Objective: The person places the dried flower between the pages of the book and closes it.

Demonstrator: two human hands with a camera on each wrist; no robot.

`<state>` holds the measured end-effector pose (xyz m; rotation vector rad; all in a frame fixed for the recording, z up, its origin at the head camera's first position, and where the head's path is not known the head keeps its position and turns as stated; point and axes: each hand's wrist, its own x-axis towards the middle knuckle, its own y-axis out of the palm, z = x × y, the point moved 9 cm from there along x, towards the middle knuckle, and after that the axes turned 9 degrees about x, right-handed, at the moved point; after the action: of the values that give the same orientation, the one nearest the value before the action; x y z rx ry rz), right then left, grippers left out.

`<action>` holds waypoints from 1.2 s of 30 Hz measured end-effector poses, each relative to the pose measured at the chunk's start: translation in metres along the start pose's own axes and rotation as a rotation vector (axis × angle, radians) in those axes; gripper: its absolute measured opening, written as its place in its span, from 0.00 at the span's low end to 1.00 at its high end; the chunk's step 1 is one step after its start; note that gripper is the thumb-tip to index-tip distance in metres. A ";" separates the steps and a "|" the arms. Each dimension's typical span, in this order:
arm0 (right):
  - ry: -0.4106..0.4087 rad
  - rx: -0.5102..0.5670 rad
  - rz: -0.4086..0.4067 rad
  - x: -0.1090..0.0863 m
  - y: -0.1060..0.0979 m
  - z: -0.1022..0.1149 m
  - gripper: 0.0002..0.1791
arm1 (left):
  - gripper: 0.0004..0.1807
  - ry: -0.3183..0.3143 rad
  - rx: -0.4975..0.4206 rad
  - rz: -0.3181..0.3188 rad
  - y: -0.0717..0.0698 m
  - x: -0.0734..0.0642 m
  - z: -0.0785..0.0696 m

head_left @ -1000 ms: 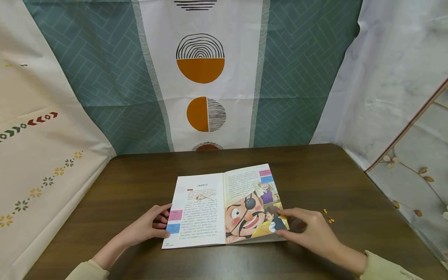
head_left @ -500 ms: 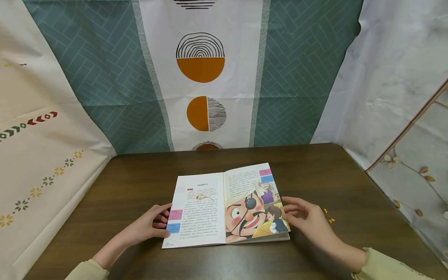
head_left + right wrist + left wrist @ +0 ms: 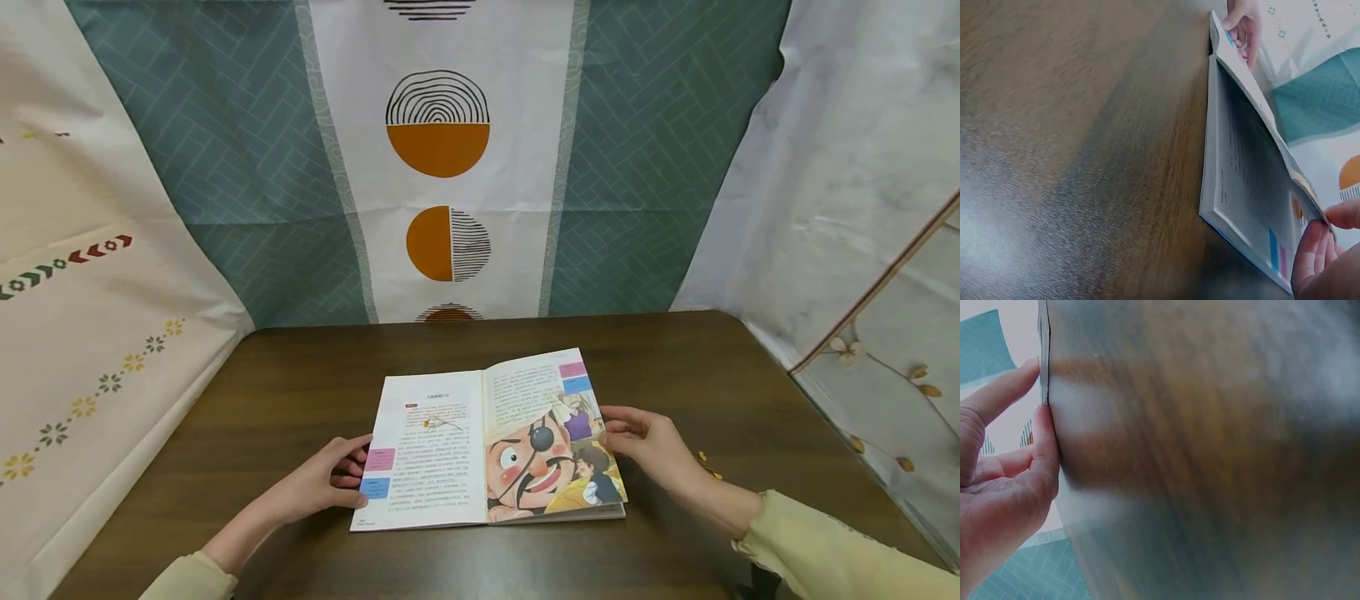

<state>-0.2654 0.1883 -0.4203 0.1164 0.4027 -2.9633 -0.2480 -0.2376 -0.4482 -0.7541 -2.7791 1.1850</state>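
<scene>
An open illustrated book (image 3: 427, 483) lies on the brown table. Along its left edge, the left hand (image 3: 335, 473) holds the book, the thumb by the blue label and the other fingers curled at the side. The right hand (image 3: 651, 442) pinches the upper part of the right edge of the right-hand page (image 3: 528, 408). In the right wrist view this page (image 3: 1266, 115) is raised from the pages below it, with the right hand's thumb and fingers (image 3: 1310, 250) on its edge. A sprig with a small yellow flower (image 3: 431, 423) appears on the left page.
Small yellow flowers (image 3: 708, 465) show on the table just beyond the right forearm. The dark wooden table (image 3: 480, 562) extends around the book. Patterned cloth (image 3: 637, 167) hangs behind the far edge and along both sides.
The right hand has moved up along the page's right edge, from the lower corner toward the middle, letting go and pinching again. The left hand has stayed put. The view has shifted slightly.
</scene>
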 end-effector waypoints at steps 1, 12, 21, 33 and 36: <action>-0.001 0.007 0.002 0.001 0.000 0.001 0.29 | 0.50 -0.002 -0.002 0.000 0.000 0.000 0.000; -0.084 -0.004 0.015 0.005 0.005 0.023 0.27 | 0.48 -0.008 -0.003 -0.003 -0.001 0.001 0.000; -0.181 0.003 0.019 0.011 0.017 0.050 0.26 | 0.48 0.007 -0.042 0.013 0.000 -0.003 -0.004; -0.345 0.145 0.187 0.017 0.071 0.078 0.22 | 0.49 -0.022 -0.019 0.014 0.000 -0.001 0.002; -0.342 0.131 0.196 0.018 0.081 0.075 0.23 | 0.49 -0.019 -0.014 0.014 0.000 -0.001 0.002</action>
<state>-0.2744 0.0882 -0.3714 -0.3146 0.1421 -2.7392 -0.2476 -0.2396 -0.4495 -0.7681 -2.8057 1.1821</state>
